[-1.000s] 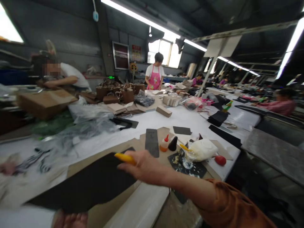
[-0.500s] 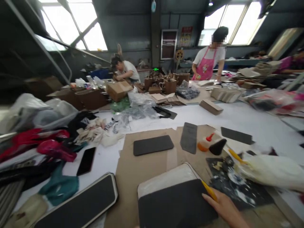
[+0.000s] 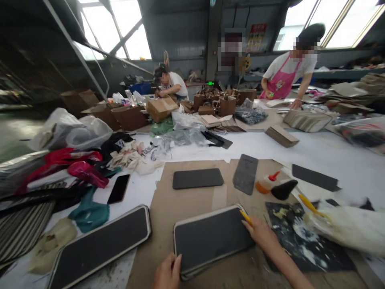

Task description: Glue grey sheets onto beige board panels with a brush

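A dark grey rounded panel (image 3: 212, 237) lies on a pale-edged backing on the cardboard, nearly covering it. My left hand (image 3: 168, 271) pinches the near left corner, thumb along its edge. At the far right corner, my right hand (image 3: 260, 230) is closed round a slim yellow tool (image 3: 246, 218), its fingers touching the panel. What the tool's far end looks like is hard to make out. To the left rests a similar long dark panel with a pale rim (image 3: 105, 245).
Beyond lie a dark panel (image 3: 198, 178), a grey template (image 3: 246, 174) and a red-tipped glue bottle (image 3: 266, 182). On the right are a smeared black board (image 3: 303, 237) and a white bag (image 3: 349, 220). A phone (image 3: 119, 188) and cloth scraps lie left. Two people work across the table.
The dark panel has shifted away from me over the whitish backing, which now shows only as a rim. My left hand has come into view at its corner.
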Demonstrator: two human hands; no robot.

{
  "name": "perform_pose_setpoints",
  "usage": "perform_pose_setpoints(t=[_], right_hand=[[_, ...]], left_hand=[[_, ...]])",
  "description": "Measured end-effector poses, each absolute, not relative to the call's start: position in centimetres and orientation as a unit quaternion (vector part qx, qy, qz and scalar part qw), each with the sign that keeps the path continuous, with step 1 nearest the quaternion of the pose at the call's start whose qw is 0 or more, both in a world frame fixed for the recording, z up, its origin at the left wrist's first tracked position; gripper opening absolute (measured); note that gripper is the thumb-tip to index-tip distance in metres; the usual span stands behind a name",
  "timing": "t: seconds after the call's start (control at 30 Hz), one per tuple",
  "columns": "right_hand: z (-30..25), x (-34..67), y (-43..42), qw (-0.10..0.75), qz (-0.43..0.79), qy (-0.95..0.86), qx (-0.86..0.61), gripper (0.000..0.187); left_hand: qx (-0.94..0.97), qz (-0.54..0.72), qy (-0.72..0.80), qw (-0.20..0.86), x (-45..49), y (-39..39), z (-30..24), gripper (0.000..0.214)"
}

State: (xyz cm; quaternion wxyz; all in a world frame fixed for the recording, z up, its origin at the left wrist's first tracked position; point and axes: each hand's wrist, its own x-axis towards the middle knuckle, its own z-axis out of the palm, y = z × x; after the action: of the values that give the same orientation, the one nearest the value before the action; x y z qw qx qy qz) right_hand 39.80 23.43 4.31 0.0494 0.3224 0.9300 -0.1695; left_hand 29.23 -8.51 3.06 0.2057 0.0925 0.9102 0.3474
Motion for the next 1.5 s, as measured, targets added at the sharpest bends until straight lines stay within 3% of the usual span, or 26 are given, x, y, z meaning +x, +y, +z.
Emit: perform_pose_setpoints(t=[0.2,0.9,1.5], right_hand=[[6.0,39.5,23.0,0.124,-0.148,0.922,0.335,0.028],[4.8,38.9,23.8,0.163,-0.109,0.931,0.307,0.034],[6.5,38.0,22.7,0.169,-0.112,0.914,0.352,0.029]], left_hand=[[0.106,0.291,0.922,0.232,29.6,-8.7,5.0,0.036],[0.057,0.227,0.941,0.245,29.4,-7.2,6.5,0.029],[0.086,0.223,0.943,0.233,28.8,-7.5,4.9,0.03]])
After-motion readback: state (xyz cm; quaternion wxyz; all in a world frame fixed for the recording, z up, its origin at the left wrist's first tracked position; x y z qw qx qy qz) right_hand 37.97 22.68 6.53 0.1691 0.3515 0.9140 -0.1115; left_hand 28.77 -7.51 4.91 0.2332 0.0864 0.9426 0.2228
